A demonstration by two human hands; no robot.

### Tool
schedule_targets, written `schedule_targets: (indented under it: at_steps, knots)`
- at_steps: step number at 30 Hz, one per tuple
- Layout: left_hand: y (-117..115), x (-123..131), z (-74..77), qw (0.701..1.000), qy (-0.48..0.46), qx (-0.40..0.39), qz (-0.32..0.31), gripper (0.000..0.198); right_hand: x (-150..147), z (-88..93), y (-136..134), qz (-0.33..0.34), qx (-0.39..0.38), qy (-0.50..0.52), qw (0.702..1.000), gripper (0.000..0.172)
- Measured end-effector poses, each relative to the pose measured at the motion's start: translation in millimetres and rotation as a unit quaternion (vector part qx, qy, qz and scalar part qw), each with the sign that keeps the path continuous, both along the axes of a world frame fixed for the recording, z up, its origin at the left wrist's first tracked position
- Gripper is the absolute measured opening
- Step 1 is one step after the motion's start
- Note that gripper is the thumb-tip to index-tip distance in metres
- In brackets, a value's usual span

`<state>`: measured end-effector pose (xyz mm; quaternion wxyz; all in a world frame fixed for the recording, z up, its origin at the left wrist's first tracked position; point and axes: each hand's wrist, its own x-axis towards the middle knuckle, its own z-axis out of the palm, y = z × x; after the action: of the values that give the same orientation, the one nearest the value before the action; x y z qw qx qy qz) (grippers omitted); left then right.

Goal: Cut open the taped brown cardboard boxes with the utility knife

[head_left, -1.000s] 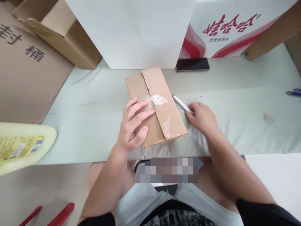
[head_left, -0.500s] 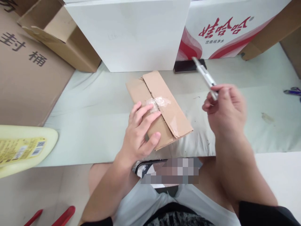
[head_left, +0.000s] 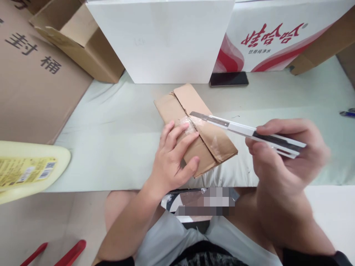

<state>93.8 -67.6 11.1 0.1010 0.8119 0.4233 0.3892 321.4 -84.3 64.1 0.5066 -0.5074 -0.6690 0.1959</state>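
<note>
Cutter [head_left: 244, 129] grasped in right hand [head_left: 291, 171], blade over taped carton [head_left: 212, 138]; left hand [head_left: 174, 157] spread flat, unclenched, on carton's left; phone [head_left: 229, 79] far.

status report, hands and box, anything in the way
Left hand on taped box. Right hand holding knife, blade out over box. Possibly in the way: left fingertips, beside seam.

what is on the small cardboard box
The left hand and clear tape lie on the small cardboard box. A utility knife overlaps it in view, contact unclear. The surface beneath the hand is hidden.
</note>
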Motion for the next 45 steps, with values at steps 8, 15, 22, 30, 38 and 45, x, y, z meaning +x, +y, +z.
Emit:
schedule_targets:
  at_steps: [8,15,22,30,38,45]
  knots:
    - [-0.4,-1.5,0.3,1.0,0.005,-0.004,0.002,0.045,-12.0,3.0,8.8,0.006,0.067,-0.06,0.996,0.022]
    - [-1.1,-1.4,0.4,1.0,-0.001,-0.012,0.002,0.045,-14.6,10.5,7.9,0.057,0.115,-0.112,0.985,0.03]
    - [-0.1,0.0,-1.9,1.0,-0.012,-0.01,-0.002,0.049,-23.9,8.7,7.6,0.051,0.063,-0.162,0.983,0.021]
    - [0.7,0.9,-3.3,1.0,-0.014,0.003,0.003,0.057,-16.7,23.2,-3.4,0.092,0.035,-0.12,0.988,0.02]
    - [2.9,1.1,-2.5,1.0,-0.016,0.007,0.0,0.055,-24.0,19.1,1.7,0.082,-0.001,-0.134,0.987,0.016]
    - [3.2,0.1,-2.5,1.0,-0.012,0.012,-0.004,0.055,-14.7,30.8,-8.9,0.076,-0.007,-0.097,0.992,0.017]
